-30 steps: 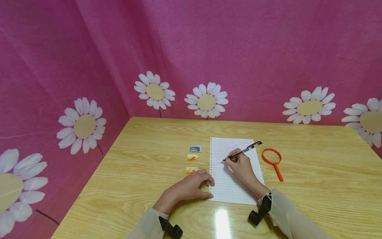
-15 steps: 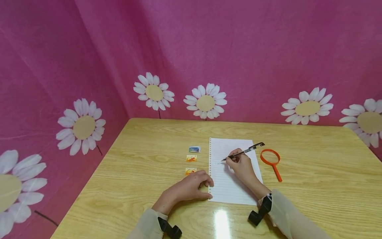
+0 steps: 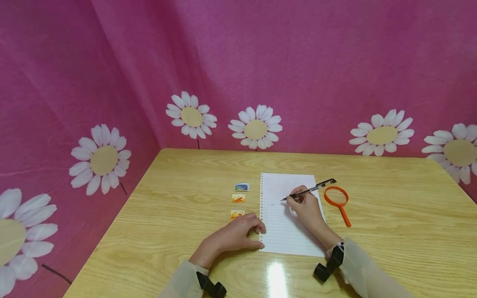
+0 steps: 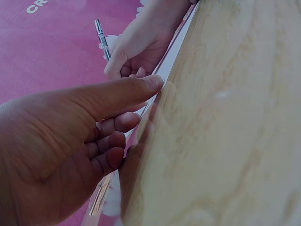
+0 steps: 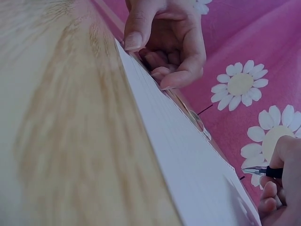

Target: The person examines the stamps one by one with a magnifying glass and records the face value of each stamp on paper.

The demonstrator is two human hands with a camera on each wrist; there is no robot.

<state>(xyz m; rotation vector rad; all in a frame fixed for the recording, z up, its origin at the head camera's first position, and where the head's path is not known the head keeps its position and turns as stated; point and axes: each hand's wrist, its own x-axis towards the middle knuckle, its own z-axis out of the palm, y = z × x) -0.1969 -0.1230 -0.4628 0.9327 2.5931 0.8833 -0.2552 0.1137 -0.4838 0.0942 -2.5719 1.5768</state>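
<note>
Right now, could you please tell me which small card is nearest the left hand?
The lowest card in the head view, partly hidden by the left hand; the middle card and blue card lie farther away.

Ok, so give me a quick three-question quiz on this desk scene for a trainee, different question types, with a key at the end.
1. Count: how many small cards lie to the left of the paper in the head view?
2. True or false: in the head view, the magnifying glass lies to the right of the paper.
3. Multiple choice: what does the right hand hold?
a) the magnifying glass
b) one of the small cards
c) the pen

Key:
1. Three; the nearest is partly hidden by the left hand.
2. True.
3. c.
</note>
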